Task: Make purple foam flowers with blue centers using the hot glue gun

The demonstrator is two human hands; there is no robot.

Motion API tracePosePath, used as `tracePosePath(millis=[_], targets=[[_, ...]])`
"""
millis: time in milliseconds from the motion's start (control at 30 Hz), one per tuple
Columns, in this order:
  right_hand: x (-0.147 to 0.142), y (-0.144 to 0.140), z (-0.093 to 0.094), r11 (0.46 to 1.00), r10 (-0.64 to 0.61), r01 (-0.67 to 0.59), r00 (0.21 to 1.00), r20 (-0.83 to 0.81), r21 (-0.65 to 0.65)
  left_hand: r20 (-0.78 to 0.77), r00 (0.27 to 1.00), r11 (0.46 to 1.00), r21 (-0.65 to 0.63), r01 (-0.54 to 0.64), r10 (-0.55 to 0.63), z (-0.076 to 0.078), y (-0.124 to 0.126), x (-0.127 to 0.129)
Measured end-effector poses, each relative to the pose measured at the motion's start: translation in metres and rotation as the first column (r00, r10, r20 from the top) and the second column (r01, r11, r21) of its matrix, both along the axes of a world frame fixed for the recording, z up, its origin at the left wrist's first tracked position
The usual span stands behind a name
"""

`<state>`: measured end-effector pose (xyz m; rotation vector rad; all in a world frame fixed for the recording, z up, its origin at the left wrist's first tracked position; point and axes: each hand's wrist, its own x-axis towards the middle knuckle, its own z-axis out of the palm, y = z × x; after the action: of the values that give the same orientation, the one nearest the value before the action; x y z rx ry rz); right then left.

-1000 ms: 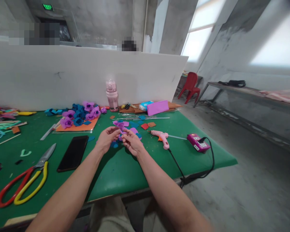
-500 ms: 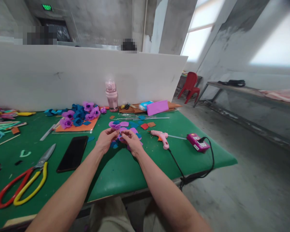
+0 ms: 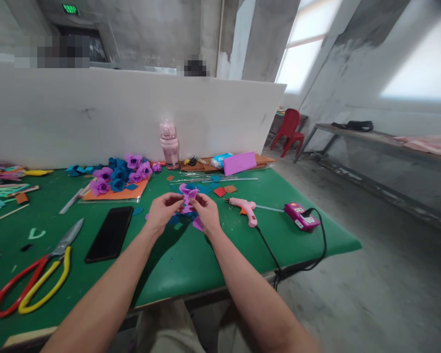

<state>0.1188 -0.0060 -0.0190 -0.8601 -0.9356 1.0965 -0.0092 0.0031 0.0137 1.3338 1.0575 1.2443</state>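
Note:
Between my two hands is a strip of purple petals point(image 3: 188, 193), curled at its top. My left hand point(image 3: 164, 210) pinches its left side, and my right hand point(image 3: 206, 211) grips the right side; the fingertips partly cover it. Under and around the hands lie loose blue and purple petal pieces point(image 3: 197, 223), some hidden by the fingers. To the right of my right hand a pink glue gun point(image 3: 244, 207) rests on the green table point(image 3: 183, 264), a glue stick poking from its back.
Finished purple and blue flowers point(image 3: 119, 176) sit on an orange sheet at the left. Nearer are a black phone point(image 3: 110, 234) and large scissors point(image 3: 55, 264). A pink bottle point(image 3: 169, 147) stands by the white board point(image 3: 132, 113). The glue gun's cord runs to a magenta power box point(image 3: 301, 216).
The purple petal strip is now raised upright between my fingers, its curled top showing above them. My hands have turned slightly and stay in about the same place.

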Motion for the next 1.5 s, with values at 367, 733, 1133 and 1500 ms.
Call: tracePosePath(millis=[367, 733, 1133, 1500], targets=[[-0.002, -0.008, 0.002, 0.989, -0.127, 0.148, 0.919, 0.372, -0.028, -0.33, 0.929, 0.952, 0.299, -0.068, 0.17, 0.0, 0.002, -0.003], [-0.002, -0.007, -0.004, 0.989, -0.138, 0.15, 0.855, 0.5, 0.017, -0.48, 0.833, 0.922, 0.376, -0.088, 0.276, -0.007, 0.008, -0.006], [-0.003, -0.006, -0.005, 0.986, -0.162, 0.158, 0.832, 0.531, 0.054, -0.53, 0.772, 0.873, 0.484, -0.065, 0.351, -0.002, 0.004, -0.007], [-0.002, -0.006, -0.004, 0.978, -0.21, 0.179, 0.769, 0.603, 0.111, -0.567, 0.768, 0.893, 0.45, -0.015, 0.299, -0.006, 0.009, -0.01]])
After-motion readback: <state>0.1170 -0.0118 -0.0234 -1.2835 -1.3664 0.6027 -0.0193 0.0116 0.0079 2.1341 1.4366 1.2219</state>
